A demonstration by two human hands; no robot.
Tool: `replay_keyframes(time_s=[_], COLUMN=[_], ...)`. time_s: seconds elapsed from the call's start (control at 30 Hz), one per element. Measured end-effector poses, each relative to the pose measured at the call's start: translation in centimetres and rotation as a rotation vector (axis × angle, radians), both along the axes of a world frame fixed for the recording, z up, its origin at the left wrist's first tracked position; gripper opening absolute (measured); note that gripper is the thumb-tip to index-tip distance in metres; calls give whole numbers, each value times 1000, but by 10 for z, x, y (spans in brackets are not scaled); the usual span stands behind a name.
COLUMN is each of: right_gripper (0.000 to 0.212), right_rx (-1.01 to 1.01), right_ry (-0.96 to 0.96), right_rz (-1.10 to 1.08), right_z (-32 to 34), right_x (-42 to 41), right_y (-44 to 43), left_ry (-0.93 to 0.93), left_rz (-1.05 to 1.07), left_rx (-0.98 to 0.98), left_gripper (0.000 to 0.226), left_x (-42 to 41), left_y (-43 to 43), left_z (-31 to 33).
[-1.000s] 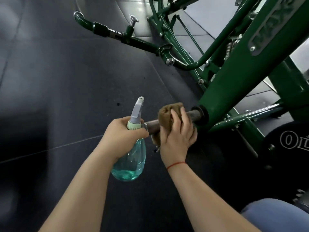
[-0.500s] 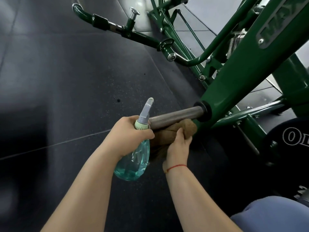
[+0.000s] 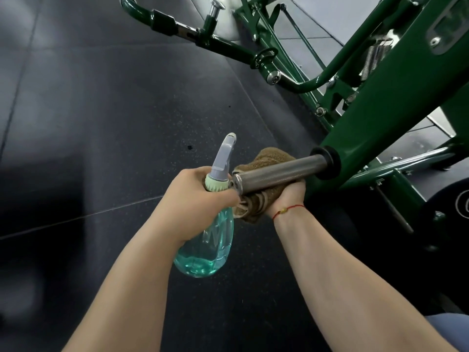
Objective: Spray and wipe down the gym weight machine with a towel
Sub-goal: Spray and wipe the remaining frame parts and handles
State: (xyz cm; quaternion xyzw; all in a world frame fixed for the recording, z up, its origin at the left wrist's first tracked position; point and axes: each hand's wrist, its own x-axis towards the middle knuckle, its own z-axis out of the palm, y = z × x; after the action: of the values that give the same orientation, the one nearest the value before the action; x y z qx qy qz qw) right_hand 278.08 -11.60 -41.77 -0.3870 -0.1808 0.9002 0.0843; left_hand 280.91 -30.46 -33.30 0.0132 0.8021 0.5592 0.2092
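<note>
A green weight machine frame [image 3: 396, 97] slants across the right of the head view, with a knurled steel peg [image 3: 279, 175] sticking out toward me. My left hand [image 3: 193, 196] grips the neck of a teal spray bottle [image 3: 208, 250] just left of the peg's end, nozzle pointing up. My right hand [image 3: 289, 196] holds a brown towel [image 3: 271, 158] cupped under the peg; the towel wraps beneath and shows behind the bar. The fingers of that hand are hidden below the peg.
Dark rubber floor tiles [image 3: 101, 123] cover the left and centre. A green handle arm with a pull pin [image 3: 215, 11] reaches across the top. A black weight plate [image 3: 454, 204] sits at the right edge, and my knee [image 3: 449, 331] shows at bottom right.
The towel went from over the top of the peg to underneath it, and now wraps round its far side. The spray bottle stayed beside the peg's end.
</note>
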Motion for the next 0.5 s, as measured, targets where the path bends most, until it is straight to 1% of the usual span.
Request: replay_keyframes(time_s=[0.03, 0.13, 0.23, 0.37, 0.4, 0.43, 0.5], right_gripper=[41, 44, 48, 27, 24, 28, 44], right_rx=[12, 87, 161, 249, 281, 313, 396], right_ry=[-1, -110, -194, -353, -370, -370, -331], right_rz=[12, 59, 33, -43, -76, -133, -270], right_z=[-1, -2, 11, 29, 29, 32, 36], right_x=[0, 4, 13, 40, 46, 51, 50], right_y=[-2, -8, -18, -20, -16, -13, -5], left_ry=[4, 15, 15, 21, 23, 24, 28], left_rz=[-6, -25, -45, -104, -106, -109, -110], left_rx=[-8, -9, 9, 14, 16, 21, 38], left_gripper=[13, 12, 13, 34, 36, 35, 31], left_x=[0, -1, -3, -6, -6, -7, -9], left_y=[0, 3, 6, 9, 9, 8, 7], left_z=[1, 3, 1, 0, 1, 1, 0])
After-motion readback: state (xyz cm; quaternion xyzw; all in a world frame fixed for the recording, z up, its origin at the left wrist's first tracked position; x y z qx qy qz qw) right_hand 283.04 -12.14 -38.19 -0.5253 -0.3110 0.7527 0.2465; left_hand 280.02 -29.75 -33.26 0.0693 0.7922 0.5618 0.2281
